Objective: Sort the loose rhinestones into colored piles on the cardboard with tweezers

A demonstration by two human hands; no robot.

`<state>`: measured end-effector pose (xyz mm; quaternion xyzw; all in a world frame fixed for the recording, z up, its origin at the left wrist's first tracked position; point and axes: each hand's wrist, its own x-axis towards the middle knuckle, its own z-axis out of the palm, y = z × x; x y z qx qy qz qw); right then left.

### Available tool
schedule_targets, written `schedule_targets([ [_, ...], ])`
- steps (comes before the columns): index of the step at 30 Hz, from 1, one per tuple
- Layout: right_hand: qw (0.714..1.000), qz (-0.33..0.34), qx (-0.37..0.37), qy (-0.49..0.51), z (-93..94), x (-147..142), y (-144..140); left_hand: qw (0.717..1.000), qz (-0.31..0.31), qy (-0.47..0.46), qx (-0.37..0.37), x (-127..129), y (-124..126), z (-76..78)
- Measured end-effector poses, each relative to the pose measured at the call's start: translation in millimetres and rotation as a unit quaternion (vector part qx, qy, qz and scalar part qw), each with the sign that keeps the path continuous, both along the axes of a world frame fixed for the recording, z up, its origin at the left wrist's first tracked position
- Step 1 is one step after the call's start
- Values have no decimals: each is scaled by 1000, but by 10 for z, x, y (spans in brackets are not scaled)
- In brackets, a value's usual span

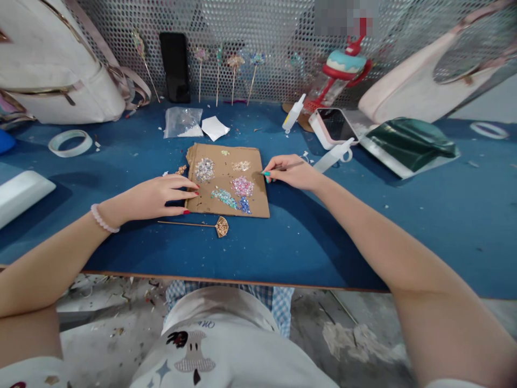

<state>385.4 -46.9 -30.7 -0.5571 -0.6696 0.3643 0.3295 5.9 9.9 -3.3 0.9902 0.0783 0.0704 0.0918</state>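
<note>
The left hand (155, 196) is resting, loosely spread, on the cardboard (260, 205)'s left edge; a hairpin (222, 228) is lying nearside. At the right edge, the right hand (297, 171) is pinching a slim tool (278, 169), apparently picking the cardboard's beads (243, 186), needing steadiness next.

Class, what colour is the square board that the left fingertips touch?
The board is plain brown, best seen in the head view.

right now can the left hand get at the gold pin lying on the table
Probably yes: the left hand rests at the left edge of the cardboard, close to the gold pin, and nothing seems to cover it.
</note>
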Motion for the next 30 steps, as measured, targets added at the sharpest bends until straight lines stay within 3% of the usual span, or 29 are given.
schedule_targets([
  [23, 999, 34, -31, 10, 33, 66, -28, 1000, 1, -4, -21, -6, 12, -16],
  [30, 999, 0, -15, 34, 5, 80, -28, 1000, -5, -1, -16, -9, 6, -3],
])
